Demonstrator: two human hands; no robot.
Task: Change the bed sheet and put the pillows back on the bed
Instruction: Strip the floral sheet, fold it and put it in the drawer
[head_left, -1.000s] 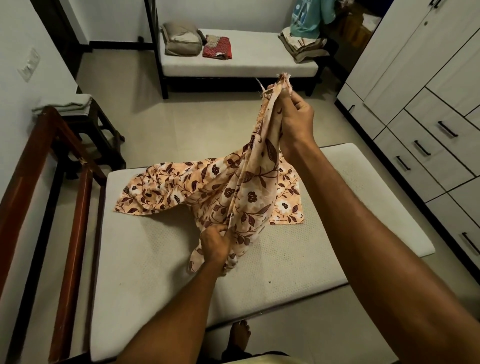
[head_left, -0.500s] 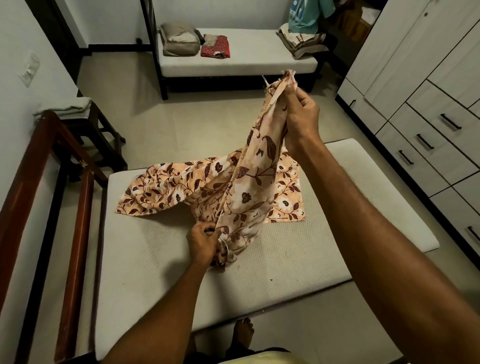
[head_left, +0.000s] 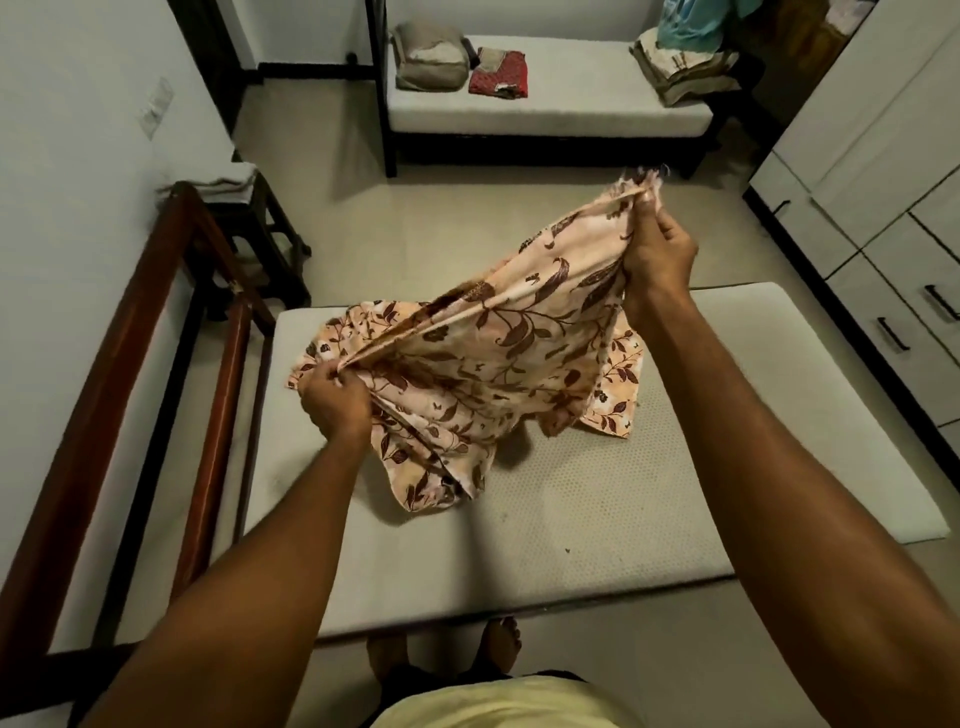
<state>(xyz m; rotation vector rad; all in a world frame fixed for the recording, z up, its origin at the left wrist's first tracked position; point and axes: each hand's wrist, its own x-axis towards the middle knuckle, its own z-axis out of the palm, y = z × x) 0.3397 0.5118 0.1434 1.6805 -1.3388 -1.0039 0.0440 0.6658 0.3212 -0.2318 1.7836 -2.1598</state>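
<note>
Stretching between two closed hands in the head view, the floral sheet (head_left: 493, 364) fills the middle of the frame. Its held edge is pulled into a taut line, and the rest sags in loose folds onto the bare mattress (head_left: 623, 509). The left hand (head_left: 335, 400), at centre left, pinches a bunched bit of hem low over the mattress. The right hand (head_left: 657, 260), upper right of centre, grips another bunch of that edge, raised higher. Neither hand is free.

Judging by the drape, the sheet is thin, light woven cloth, limp and without stiffness. It seems unlikely to slip from a pinch but prone to twisting. It is best taken by the hem or corners so it opens flat, since a grab in the middle would only gather it. Frayed threads show above the right hand, so hard tugging there may tear it.

The print is brown leaves and flowers on peach, with one face paler. The mattress is pale grey, rectangular and dotted in texture.

- **Left edge:** a glossy red-brown wooden bed rail (head_left: 104, 364).
- **Top:** a cushioned bench (head_left: 571, 111) carries a greyish pillow-like bundle (head_left: 428, 57), a red cloth (head_left: 498, 78) and folded fabrics (head_left: 680, 67).
- **Right edge:** white drawers (head_left: 883, 291) with dark bar handles.
</note>
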